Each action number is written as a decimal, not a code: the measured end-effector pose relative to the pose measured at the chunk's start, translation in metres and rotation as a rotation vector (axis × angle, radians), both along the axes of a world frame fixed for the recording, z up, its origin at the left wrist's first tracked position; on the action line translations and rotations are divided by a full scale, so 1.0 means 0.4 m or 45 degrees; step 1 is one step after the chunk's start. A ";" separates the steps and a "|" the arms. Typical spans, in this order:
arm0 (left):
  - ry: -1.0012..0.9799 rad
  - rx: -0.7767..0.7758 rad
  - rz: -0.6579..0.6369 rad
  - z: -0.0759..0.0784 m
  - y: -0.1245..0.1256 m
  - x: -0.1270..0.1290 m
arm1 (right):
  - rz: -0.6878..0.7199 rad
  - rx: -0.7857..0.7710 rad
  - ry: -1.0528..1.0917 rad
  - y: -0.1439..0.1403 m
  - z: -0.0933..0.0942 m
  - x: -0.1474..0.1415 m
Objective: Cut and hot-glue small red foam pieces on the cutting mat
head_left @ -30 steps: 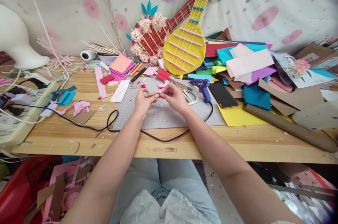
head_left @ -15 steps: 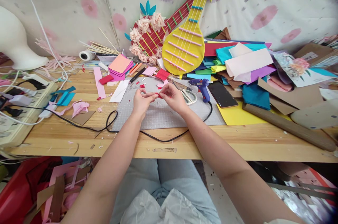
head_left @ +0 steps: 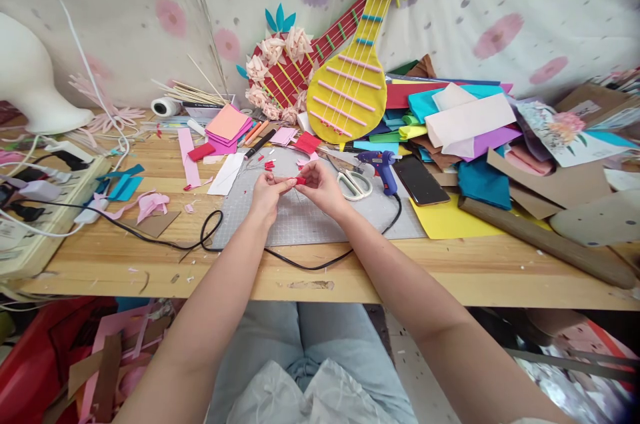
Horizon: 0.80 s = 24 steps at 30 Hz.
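Between my fingertips, above the grey cutting mat (head_left: 320,227), is a small piece of red paper (head_left: 301,181). My left hand (head_left: 267,196) pinches it from the left. On its other side, the fingers of my right hand (head_left: 321,187) are closed on it too. White-handled scissors (head_left: 356,185) lie just right of my right hand, partly behind it. Past them rests a blue glue gun (head_left: 381,167). Small red scraps (head_left: 270,165) lie on the mat beyond my left hand.
Two paper lutes, one yellow (head_left: 345,101) and one red (head_left: 285,77) with pink flowers, lean at the back. A black phone (head_left: 421,179) and piled coloured paper (head_left: 470,121) lie right. A black cord (head_left: 310,269) crosses the front; a power strip (head_left: 65,211) stands left.
My fingers have shifted slightly around the red paper, and more of it shows between them now. The things on the table stay in place.
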State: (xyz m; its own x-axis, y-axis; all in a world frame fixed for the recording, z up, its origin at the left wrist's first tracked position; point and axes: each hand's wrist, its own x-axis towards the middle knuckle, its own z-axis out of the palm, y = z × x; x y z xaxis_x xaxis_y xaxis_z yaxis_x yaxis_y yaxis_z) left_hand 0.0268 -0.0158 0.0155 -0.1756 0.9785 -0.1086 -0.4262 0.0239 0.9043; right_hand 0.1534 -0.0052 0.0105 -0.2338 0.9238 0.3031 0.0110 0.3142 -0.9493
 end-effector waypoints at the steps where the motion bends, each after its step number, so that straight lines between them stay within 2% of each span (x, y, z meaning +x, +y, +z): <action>1: -0.024 -0.014 -0.004 -0.002 0.002 -0.001 | -0.012 -0.016 0.019 -0.001 -0.001 -0.005; 6: -0.084 -0.053 -0.033 -0.011 0.006 0.002 | -0.071 -0.066 0.021 -0.003 -0.004 -0.018; 10: -0.012 -0.095 -0.006 -0.007 0.000 0.008 | -0.118 -0.166 0.019 0.004 -0.008 -0.013; 13: -0.001 -0.137 -0.050 0.000 -0.007 0.009 | -0.112 -0.263 0.077 0.011 -0.010 -0.004; 17: 0.099 -0.076 -0.038 -0.003 -0.010 0.009 | -0.098 -0.332 0.103 0.016 -0.013 0.004; 20: 0.174 -0.025 0.013 -0.011 -0.008 0.012 | -0.128 -0.321 0.040 0.015 -0.015 0.001; 24: 0.181 -0.029 0.117 -0.012 -0.005 0.011 | -0.206 -0.172 -0.086 0.011 -0.009 0.007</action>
State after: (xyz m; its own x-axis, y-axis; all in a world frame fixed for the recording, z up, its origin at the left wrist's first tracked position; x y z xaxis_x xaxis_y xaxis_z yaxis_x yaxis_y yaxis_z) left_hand 0.0313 -0.0178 0.0109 -0.2797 0.9551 -0.0977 -0.2950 0.0114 0.9554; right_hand 0.1561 -0.0008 0.0070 -0.0946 0.9821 0.1627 0.1164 0.1732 -0.9780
